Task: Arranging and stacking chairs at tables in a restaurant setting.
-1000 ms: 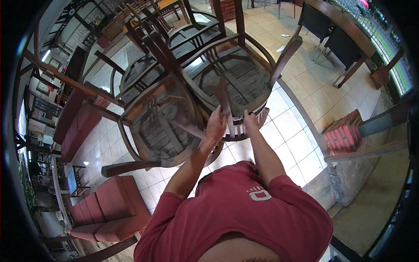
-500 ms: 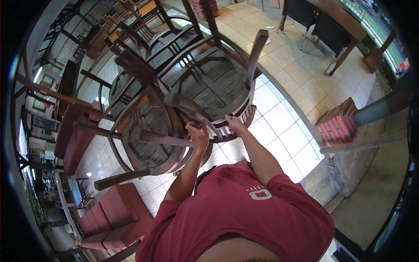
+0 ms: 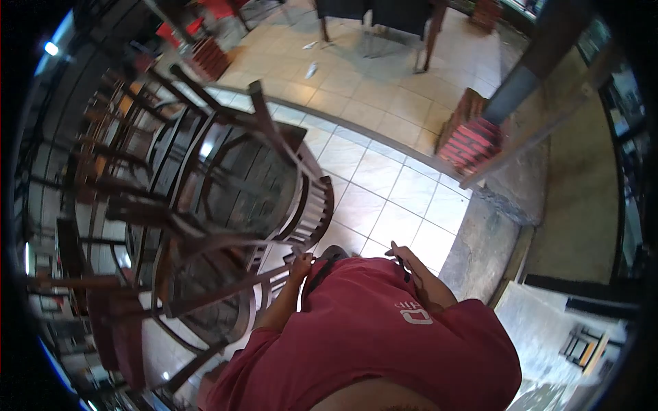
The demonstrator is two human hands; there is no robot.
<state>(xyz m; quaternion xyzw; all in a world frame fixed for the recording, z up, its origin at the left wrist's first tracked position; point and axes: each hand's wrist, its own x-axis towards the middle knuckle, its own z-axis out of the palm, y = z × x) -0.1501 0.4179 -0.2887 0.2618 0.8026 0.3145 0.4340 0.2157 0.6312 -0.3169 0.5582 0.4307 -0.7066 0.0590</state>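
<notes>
Dark wooden chairs stand upside down on my left, legs pointing up. The nearer upturned chair (image 3: 205, 291) has a round seat. Beyond it, a larger upturned chair (image 3: 253, 181) shows a planked seat underside and a curved, slatted back. My left hand (image 3: 300, 266) is curled in front of my waist, beside the end of a leg of the nearer chair; what its fingers hold, if anything, is hidden. Away from the chairs, my right hand (image 3: 406, 259) is at the right side of my waist, fingers loosely stretched out, holding nothing I can see.
More chairs and tables (image 3: 120, 116) crowd the far left. White floor tiles (image 3: 370, 188) lie ahead, bordered by a dark edging strip. A post on a red brick base (image 3: 473, 144) stands to the right, beside a rough stone step (image 3: 483, 236). Black chairs (image 3: 401, 17) stand at the far side.
Both hands have come back toward my waist. The right hand has left the slatted chair back. My view has turned right, so the chairs now appear further left.
</notes>
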